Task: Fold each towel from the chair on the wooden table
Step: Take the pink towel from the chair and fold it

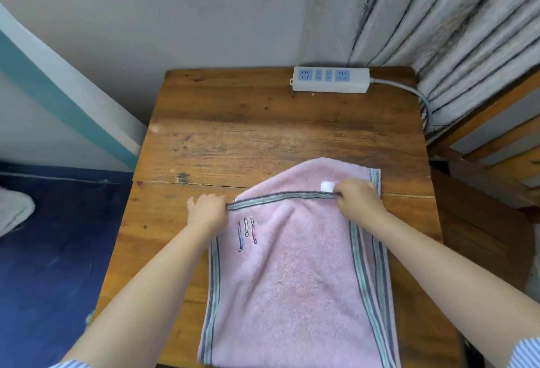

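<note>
A pink towel with grey-green striped borders and small embroidered figures lies on the wooden table, its near end hanging over the front edge. My left hand pinches the left end of a striped hem that runs across the towel. My right hand pinches the right end of the same hem, beside a white label. The hem is stretched straight between both hands, over a pink layer that reaches further back.
A white power strip with blue sockets lies at the table's back edge, its cable running off right. A grey curtain hangs at right, with a wooden chair below it. Blue floor lies at left.
</note>
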The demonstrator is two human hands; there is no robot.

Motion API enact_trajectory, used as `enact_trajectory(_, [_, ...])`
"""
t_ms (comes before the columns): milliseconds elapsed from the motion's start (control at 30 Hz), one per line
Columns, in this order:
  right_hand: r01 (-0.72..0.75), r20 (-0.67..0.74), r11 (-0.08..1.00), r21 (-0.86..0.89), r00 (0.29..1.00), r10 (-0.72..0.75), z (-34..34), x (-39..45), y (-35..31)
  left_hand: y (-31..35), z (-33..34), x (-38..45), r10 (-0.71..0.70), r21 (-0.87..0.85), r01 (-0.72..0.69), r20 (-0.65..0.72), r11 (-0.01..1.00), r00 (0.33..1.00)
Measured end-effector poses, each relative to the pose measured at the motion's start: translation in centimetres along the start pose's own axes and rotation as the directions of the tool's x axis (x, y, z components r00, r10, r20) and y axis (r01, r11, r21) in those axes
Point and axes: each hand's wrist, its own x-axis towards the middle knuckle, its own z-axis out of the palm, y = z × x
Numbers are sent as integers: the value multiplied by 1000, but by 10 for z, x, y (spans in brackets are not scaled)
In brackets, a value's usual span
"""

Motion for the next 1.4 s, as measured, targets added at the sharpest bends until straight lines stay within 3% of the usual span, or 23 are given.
enact_trajectory(100, [51, -9, 962, 268, 999, -50, -28, -5, 12, -8, -27, -7, 139, -388, -216, -219, 896, 966])
enact_trajectory(167, [64, -32, 953, 297, 998, -57, -43, -7, 23, -6, -45, -10, 109, -502, -344, -439, 793, 892])
enact_trajectory(233, [42, -77, 944, 328, 997, -18, -52, -6, 31, 3, -59, -6, 92, -549, -403, -507, 732, 857])
enact_trajectory(333, [-27, -112, 964, 265, 992, 59, -51, 11, 40, 23, -67, 17, 76, -547, -297, -390, 783, 918])
enact_trajectory(500, [-182, -47, 981, 64, 982, 185, -21, 35, 52, 45, -45, 59, 25, -378, -97, -189, 921, 982])
enact_trajectory(600, [-227, -48, 974, -2, 973, 227, -12, 39, 54, 48, -34, 72, 105, -327, -134, -105, 936, 989])
enact_trajectory(767, [-236, 98, 971, 42, 968, 231, -21, 40, 55, 49, -34, 86, 201, -293, -195, -9, 936, 980])
enact_trajectory(933, [-162, 105, 979, 122, 983, 149, -46, 23, 48, 61, -49, 81, 284, -574, -317, -149, 755, 947])
enact_trajectory(1000, [-131, 108, 972, 196, 988, 112, -55, 6, 42, 73, -56, 80, 361, -602, -368, -139, 709, 922])
enact_trajectory(1133, [4, 103, 990, 142, 995, -18, -59, -38, 34, 103, -60, 85, 592, -372, -560, -37, 740, 805])
enact_trajectory(1233, [62, 127, 997, 40, 990, -66, -43, -66, 33, 128, -61, 89, 656, -202, -633, 65, 747, 752])
enact_trajectory(1300, [65, 206, 998, 12, 976, -66, -29, -79, 31, 140, -60, 91, 657, -51, -658, 148, 752, 739])
enact_trajectory(1400, [-34, 365, 991, 133, 931, -17, -6, -93, 30, 153, -56, 90, 690, 61, -722, 248, 689, 680])
